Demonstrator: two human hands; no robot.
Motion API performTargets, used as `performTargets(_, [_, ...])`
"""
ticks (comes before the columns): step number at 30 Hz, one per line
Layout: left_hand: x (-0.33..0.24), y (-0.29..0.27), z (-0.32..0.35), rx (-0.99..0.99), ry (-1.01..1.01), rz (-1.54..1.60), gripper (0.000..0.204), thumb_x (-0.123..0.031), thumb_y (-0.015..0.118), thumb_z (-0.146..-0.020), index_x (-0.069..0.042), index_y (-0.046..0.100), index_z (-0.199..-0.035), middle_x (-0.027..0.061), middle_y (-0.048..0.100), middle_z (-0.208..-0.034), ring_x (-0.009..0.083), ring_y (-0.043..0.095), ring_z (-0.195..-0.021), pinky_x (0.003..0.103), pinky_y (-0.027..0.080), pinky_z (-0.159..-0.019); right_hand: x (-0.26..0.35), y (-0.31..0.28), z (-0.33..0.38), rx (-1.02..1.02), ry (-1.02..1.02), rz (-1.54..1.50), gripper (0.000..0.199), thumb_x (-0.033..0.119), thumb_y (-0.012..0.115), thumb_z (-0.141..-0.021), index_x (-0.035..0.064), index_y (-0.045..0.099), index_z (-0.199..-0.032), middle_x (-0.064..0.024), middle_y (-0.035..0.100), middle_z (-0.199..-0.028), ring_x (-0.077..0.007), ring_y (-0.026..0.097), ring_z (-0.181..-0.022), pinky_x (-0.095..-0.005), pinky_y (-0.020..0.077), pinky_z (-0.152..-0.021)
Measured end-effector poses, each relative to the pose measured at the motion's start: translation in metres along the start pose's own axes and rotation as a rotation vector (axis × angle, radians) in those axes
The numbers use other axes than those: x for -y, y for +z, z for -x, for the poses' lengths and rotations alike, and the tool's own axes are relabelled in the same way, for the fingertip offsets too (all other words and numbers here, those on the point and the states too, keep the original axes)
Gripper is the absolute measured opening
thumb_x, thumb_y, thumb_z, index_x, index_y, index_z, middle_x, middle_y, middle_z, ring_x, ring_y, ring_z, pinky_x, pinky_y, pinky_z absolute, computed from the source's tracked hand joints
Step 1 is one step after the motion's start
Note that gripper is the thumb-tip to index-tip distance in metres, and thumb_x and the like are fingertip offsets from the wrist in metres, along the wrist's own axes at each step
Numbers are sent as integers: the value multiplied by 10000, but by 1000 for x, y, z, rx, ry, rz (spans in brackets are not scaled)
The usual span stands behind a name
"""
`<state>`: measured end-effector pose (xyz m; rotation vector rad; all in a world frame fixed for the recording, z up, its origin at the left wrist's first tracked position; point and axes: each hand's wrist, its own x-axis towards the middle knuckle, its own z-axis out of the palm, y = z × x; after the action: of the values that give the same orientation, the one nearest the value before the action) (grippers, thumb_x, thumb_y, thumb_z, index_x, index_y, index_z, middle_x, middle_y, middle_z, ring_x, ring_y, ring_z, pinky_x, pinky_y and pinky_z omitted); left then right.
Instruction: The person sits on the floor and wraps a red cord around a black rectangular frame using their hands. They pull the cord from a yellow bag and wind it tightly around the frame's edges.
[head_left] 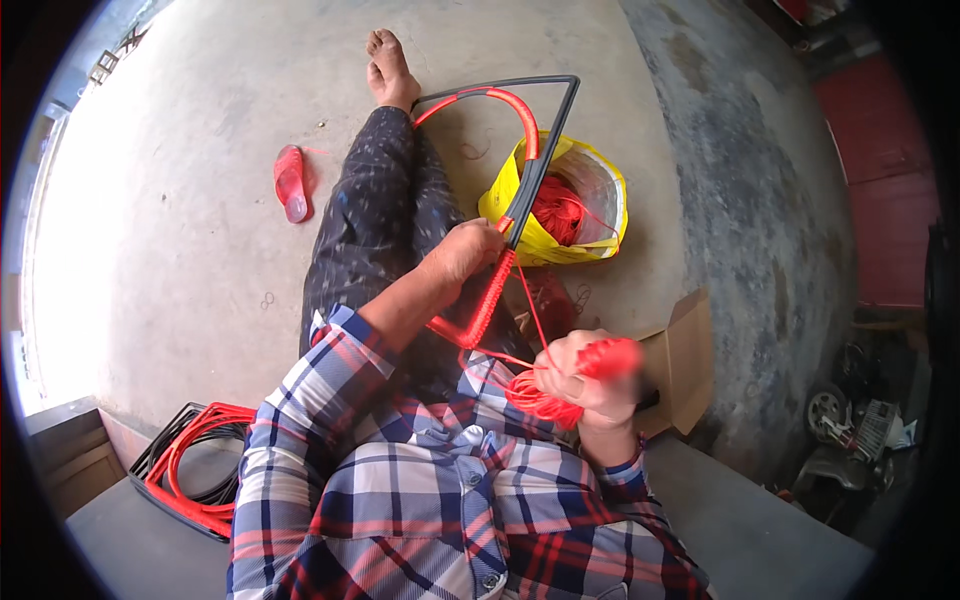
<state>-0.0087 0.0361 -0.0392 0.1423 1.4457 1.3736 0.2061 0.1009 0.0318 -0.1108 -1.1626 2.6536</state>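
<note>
My left hand (468, 250) is closed round a bent black frame (552, 145) that lies across my legs. Tight turns of red cord cover the frame's near bar and corner, and a red-covered curved piece sits at its far part. At the lower right, my right hand (583, 378) grips a bundle of red cord (545, 398), its looped end sticking out above the fist, slightly blurred. A strand runs from that bundle up to the wrapped bar beside my left hand. Part of the frame is hidden behind my left fingers.
A yellow bag (508, 180) holding a heap of red cord (558, 210) stands beyond the frame. An open cardboard box (690, 360) is by my right arm. Black and red frames (190, 470) lie on the bench at left. A red slipper (291, 184) rests on the floor.
</note>
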Motion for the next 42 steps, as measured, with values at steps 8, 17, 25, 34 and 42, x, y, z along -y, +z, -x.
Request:
performTargets(8, [30,-2,10,-386,738,-741,387,-105,599,-795,6,532,-1159,182,580,-1129,326,581,-1074,372,453,-972,47,22,-11,-23,-124,-67,218,150,660,-809,99,451,-774,-22,470,-648,-128,388,-492,-301,303,-501])
performTargets(17, [-10,-15,33,-219,599,-165,79,-36,655,-947,-30,586,-910,-34,553,-793,53,510,-750,224,455,-697,35,-47,-54,-14,-156,1414,266,50,695,-720,-43,649,-965,-127,586,-864,-247,606,-774,-342,479,-699])
performTargets(25, [-8,8,58,-152,970,-926,712,-8,640,-657,26,465,-1347,240,499,-1317,410,449,-1279,475,326,-1126,48,-61,-37,138,-105,975,484,33,789,-683,-19,648,-1143,-97,601,-944,-204,574,-804,-319,479,-727])
performTargets(34, [-21,14,44,-272,816,-538,95,-67,701,-867,-12,649,-924,147,628,-766,228,623,-699,338,508,-667,80,-56,-25,-44,-280,1117,389,-18,781,-688,-3,685,-1064,-83,620,-930,-217,604,-839,-337,494,-749])
performTargets(42, [17,-25,35,-191,195,-681,366,-304,669,-965,52,596,-925,139,667,-723,183,681,-718,333,517,-617,-49,-66,-81,-98,51,1563,251,109,717,-766,21,671,-997,-159,646,-989,-374,645,-931,-445,523,-815])
